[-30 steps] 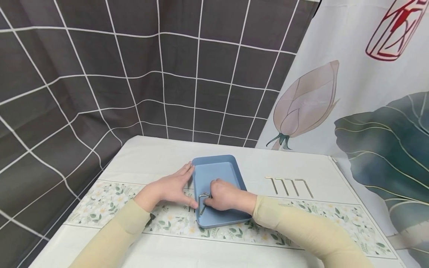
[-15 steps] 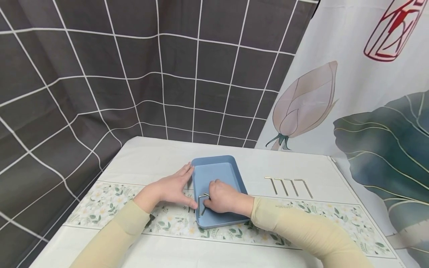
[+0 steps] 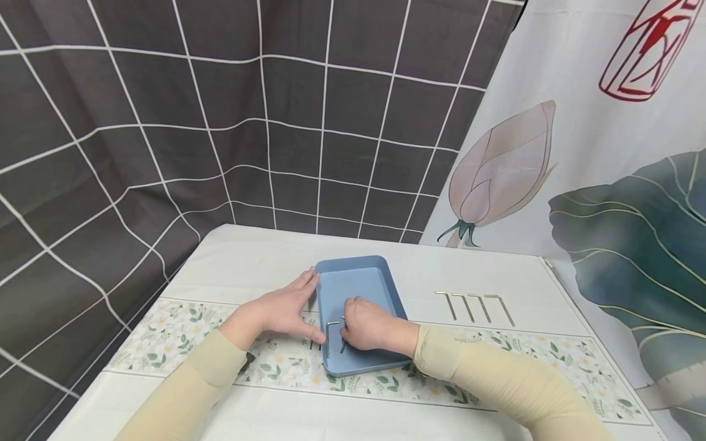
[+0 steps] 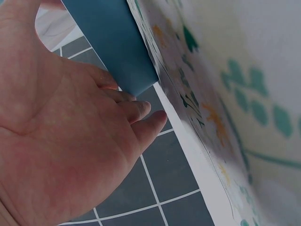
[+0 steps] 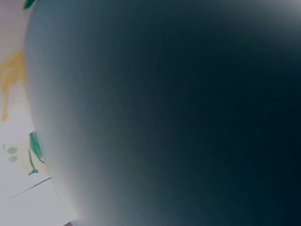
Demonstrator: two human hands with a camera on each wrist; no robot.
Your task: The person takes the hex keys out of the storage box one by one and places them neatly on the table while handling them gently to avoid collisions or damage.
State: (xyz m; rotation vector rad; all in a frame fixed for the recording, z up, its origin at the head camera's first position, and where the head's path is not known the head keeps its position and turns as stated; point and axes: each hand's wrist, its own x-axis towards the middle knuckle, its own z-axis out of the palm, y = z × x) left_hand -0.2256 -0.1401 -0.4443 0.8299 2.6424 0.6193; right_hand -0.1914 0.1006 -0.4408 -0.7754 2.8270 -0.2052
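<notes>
A blue tray (image 3: 361, 285) lies on the table in the head view. My left hand (image 3: 284, 312) rests along its left rim with fingers straight and thumb at the wall. In the left wrist view, the fingertips of the left hand (image 4: 84, 127) touch the side of the tray (image 4: 113, 42). Inside the tray, near its left wall, lies an L-shaped hex key (image 3: 328, 340). My right hand (image 3: 366, 321), fingers curled, pinches a second hex key (image 3: 343, 347) just right of it, largely hidden by the fingers. The right wrist view shows mostly dark tray surface (image 5: 141, 117), without the hand.
Several L-shaped hex keys (image 3: 474, 307) lie in a row on the tablecloth to the right of the tray. A floral band (image 3: 551, 361) crosses the white cloth. Dark gridded curtain (image 3: 292, 147) hangs behind the table, with a white printed one (image 3: 496, 263) at right.
The hex key at my right fingers has shifted right and turned steeper, now apart from the one by the tray's left wall. The left hand and tray have stayed put.
</notes>
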